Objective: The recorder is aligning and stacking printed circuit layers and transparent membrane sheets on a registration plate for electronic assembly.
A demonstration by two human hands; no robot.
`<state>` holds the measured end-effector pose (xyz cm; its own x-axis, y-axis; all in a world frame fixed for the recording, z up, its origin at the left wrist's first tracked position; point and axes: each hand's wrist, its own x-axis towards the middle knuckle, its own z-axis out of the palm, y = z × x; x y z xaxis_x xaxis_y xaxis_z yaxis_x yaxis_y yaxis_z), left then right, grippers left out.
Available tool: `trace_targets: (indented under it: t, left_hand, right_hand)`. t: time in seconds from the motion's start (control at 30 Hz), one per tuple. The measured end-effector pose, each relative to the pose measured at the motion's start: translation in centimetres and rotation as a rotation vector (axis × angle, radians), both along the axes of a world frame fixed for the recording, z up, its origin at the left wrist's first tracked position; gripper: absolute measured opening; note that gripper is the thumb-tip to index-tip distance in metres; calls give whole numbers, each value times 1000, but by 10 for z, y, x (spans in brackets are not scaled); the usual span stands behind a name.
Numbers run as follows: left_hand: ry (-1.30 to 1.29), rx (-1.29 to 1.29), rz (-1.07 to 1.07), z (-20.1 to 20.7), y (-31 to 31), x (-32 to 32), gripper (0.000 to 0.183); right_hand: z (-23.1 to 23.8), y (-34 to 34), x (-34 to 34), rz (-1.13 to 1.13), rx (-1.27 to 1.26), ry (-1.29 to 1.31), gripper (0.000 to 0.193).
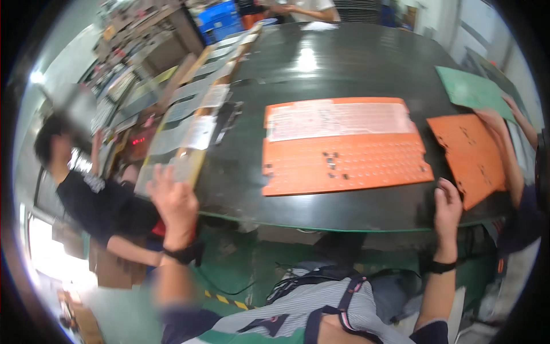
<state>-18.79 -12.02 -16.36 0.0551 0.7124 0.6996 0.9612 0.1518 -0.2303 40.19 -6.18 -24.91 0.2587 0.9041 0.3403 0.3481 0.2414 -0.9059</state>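
My left hand (173, 200) is raised at the left, in front of the table's near left corner. Its fingers are spread and nothing shows in them. My right hand (448, 207) hovers at the near right edge, fingers loosely bent and apart, with nothing visible in it. Between my hands lies an orange board (366, 150) with rows of small round marks, several small dark pieces and a whitish printed strip (344, 118) across its far half. Just beyond my right hand is a second orange board (471, 155) with dark cutouts, beside another person's hand (494, 121).
The dark table (258, 74) has a green near edge. A green sheet (472, 87) is at the far right, by the co-worker's arms. Along the left runs a ledge with several papers (201, 133). A seated person in black (109, 200) is at the left; another stands at the far end.
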Motion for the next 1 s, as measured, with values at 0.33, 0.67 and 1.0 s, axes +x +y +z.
trace_targets:
  t: [0.33, 0.67, 1.0]
  left_hand:
    - [-395, -159, -897, 230, 18, 146, 12]
    - [-1100, 116, -1383, 164, 57, 194, 26]
    - [-1568, 138, -588, -34, 49, 140, 11]
  right_hand:
    - [63, -49, -136, 592, -235, 303, 40]
    - [40, -23, -92, 201, -60, 1134, 33]
    - [28, 46, -36, -108, 194, -58, 28]
